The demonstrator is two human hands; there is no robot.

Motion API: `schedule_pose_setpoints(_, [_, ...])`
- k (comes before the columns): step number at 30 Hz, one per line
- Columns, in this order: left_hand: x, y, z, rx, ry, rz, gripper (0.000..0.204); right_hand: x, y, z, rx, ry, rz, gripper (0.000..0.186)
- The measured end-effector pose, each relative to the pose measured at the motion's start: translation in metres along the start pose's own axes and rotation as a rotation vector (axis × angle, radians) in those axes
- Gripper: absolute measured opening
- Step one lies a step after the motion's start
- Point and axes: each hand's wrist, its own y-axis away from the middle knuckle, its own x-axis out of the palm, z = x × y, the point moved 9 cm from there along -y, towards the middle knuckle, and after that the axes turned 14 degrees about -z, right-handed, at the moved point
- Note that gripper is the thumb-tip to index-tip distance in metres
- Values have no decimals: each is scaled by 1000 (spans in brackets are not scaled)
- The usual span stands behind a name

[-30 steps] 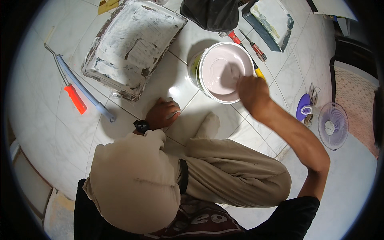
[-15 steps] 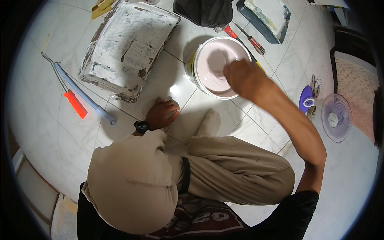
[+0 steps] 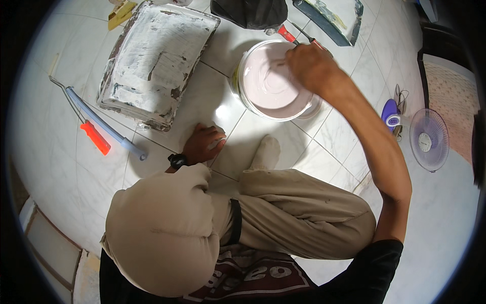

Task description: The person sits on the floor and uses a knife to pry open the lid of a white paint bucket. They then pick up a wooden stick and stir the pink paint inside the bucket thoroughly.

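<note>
My right hand (image 3: 316, 68) is closed over the right side of a white bucket (image 3: 246, 91) of pale pink paint (image 3: 268, 86). Its fingertips are over the paint, which shows swirls, and I cannot make out what they grip. My left hand (image 3: 202, 145), with a black watch (image 3: 177, 161) at the wrist, rests on the tiled floor (image 3: 228, 157) below the bucket's left, fingers bent and apart. Left of the bucket lies a paint tray (image 3: 154, 66) crusted with white.
A red-handled roller frame (image 3: 95, 137) and blue-grey pole (image 3: 106, 124) lie left. Behind the bucket are a black bag (image 3: 248, 12), red-handled tools (image 3: 287, 34), a dark tray (image 3: 316, 15) and yellow item (image 3: 120, 15). My socked foot (image 3: 266, 152) is below, a purple fan (image 3: 425, 139) right.
My right hand has moved up over the bucket, first leftward, then slightly right, circling above the paint. My left hand stays on the floor. The whole view has shifted slightly.
</note>
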Motion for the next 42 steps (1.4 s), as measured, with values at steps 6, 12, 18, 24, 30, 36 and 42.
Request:
schedule_pose_setpoints(6, [-8,6,4,-25,-7,-55,14,30,40,49,149,126,529,12])
schedule_pose_setpoints(12, [-4,1,-1,7,-17,-7,14,-11,-21,19,30,31,130,12])
schedule_pose_setpoints(18, [-6,6,3,-34,-5,-30,15,34,41,24,198,241,417,14])
schedule_pose_setpoints(24, [5,-5,-4,35,36,-36,14,13,-12,45,-80,14,206,16])
schedule_pose_setpoints(30, [-4,5,3,-30,12,-49,13,4,3,2,44,143,82,16])
schedule_pose_setpoints(36, [-5,7,6,-3,4,-64,12,12,18,63,-100,23,374,18])
schedule_pose_setpoints(42, [-1,5,5,-14,-7,-41,13,0,-23,11,9,131,97,14])
